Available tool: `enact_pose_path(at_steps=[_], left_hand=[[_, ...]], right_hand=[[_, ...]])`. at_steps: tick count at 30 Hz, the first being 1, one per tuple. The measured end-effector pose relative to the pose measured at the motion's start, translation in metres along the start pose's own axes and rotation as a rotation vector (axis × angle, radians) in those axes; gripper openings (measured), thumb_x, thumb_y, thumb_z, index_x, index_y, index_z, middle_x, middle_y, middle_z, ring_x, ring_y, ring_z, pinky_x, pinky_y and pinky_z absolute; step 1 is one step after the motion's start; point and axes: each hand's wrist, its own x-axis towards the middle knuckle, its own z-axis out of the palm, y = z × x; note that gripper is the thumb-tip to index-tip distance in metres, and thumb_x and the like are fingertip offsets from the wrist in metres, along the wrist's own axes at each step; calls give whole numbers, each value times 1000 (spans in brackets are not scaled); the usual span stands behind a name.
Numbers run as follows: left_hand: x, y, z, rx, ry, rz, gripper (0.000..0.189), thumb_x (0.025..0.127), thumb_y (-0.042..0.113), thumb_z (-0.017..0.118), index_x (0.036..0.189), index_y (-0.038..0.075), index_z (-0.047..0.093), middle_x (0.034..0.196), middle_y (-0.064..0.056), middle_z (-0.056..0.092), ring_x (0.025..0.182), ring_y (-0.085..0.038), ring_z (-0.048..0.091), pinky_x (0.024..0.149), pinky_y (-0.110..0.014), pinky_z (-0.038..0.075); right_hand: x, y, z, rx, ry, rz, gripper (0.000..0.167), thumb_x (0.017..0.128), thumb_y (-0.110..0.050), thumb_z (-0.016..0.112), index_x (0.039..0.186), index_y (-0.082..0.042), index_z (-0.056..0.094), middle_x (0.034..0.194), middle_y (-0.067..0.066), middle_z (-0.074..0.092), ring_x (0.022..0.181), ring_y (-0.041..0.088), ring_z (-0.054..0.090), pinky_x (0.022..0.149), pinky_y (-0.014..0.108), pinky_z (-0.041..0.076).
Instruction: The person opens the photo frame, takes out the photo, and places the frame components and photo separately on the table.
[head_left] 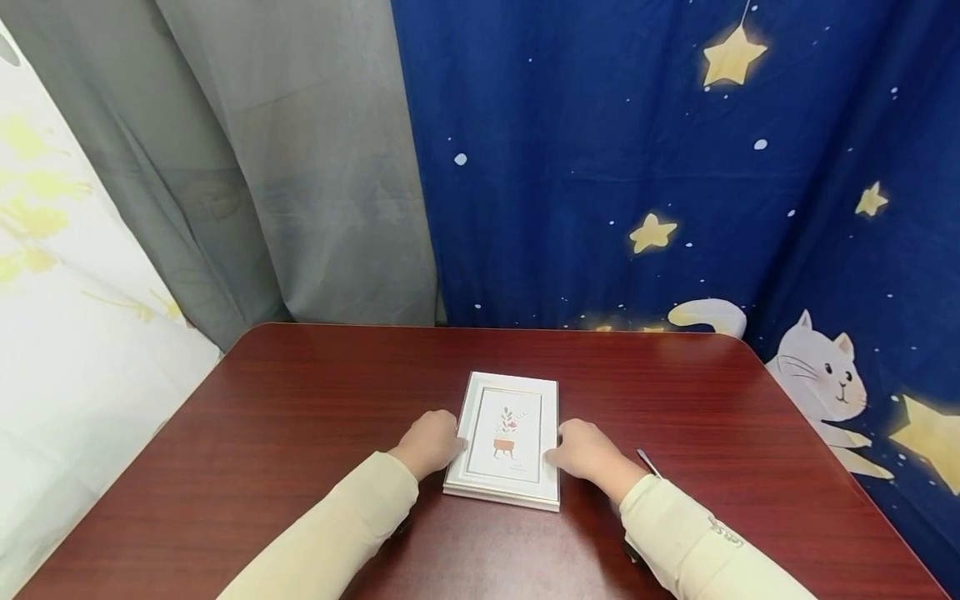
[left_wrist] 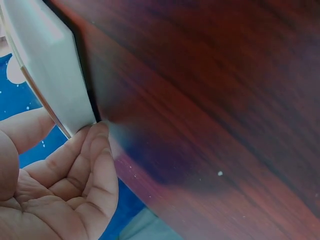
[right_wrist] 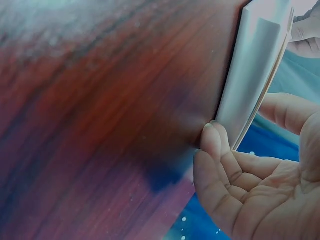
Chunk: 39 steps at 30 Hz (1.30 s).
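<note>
A white picture frame (head_left: 475, 483) with a drawing of a potted plant lies face up on the dark red table. My left hand (head_left: 429, 443) grips its left side, the thumb on the front border. On the opposite side my right hand (head_left: 588, 454) holds the border the same way. In the left wrist view, the curled fingers (left_wrist: 100, 165) meet the frame's white side (left_wrist: 55, 65) low down at the tabletop. The right wrist view shows the fingertips (right_wrist: 212, 140) against the lower edge of the other side (right_wrist: 250, 60). The frame's underside is hidden.
A thin metallic object (head_left: 647, 461) lies beside my right wrist, partly covered by the sleeve. The wooden table (head_left: 337, 367) has rounded far corners. Behind it hang a grey curtain (head_left: 322, 167) and a blue curtain (head_left: 540, 167) with stars and a cat.
</note>
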Motion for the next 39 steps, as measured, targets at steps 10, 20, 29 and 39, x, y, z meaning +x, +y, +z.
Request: enact_pose_path(at_steps=[10,20,29,39], left_hand=[[-7,8,3,17,-22,14,25,82,16,70,64,5,58,64,-7,59,61,-18,52,66,-40,51],[-13,14,4,12,-24,7,23,81,17,71,66,3,60,66,-9,61,61,-19,53,65,-40,51],[-17,17,3,8,-22,15,25,81,18,72,64,5,59,65,-8,60,60,-18,50,63,-40,50],[-19,15,4,17,-8,40,28,82,18,72,62,7,56,62,-5,56,61,-17,48,65,-38,49]], right_hand=[[-6,2,-3,-11,4,11,14,75,-12,64,70,-7,52,63,4,46,60,19,42,58,31,38],[-7,5,-5,-41,-12,19,12,74,-13,64,77,-4,57,69,5,53,65,20,46,64,34,42],[-9,5,-8,-47,-18,3,15,75,-13,64,83,-1,60,73,6,57,68,21,48,66,35,44],[-9,12,-5,-22,9,1,14,79,-17,64,79,-4,62,73,4,59,67,18,48,65,34,43]])
